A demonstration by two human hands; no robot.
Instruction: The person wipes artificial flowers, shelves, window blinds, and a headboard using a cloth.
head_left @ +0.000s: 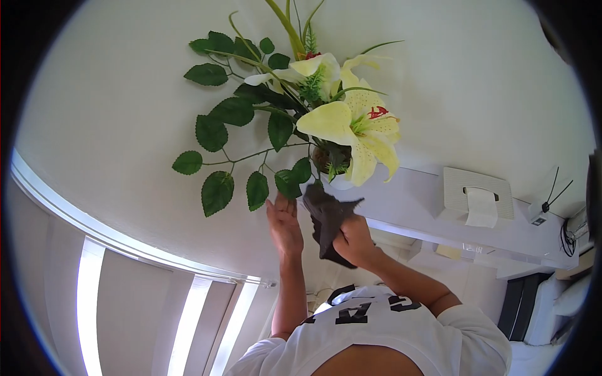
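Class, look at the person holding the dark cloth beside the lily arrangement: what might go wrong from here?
The dark cloth, bunched in the right hand, appears close to the pot and might drag it sideways.
The open left hand is by the low green leaves; a careless move could bend them.
The large yellow lily spreads beyond the pot, so everything may be top-heavy and easily tipped.

Below the lily (360, 128), the cloth (327, 216) hides some fingers of the right hand (356, 241); whether the left hand (286, 229) touches a leaf (288, 185) cannot be told. Stems (286, 25) above the lily run off the top edge. Far right of it, the diffuser's (538, 215) label is too small to read.
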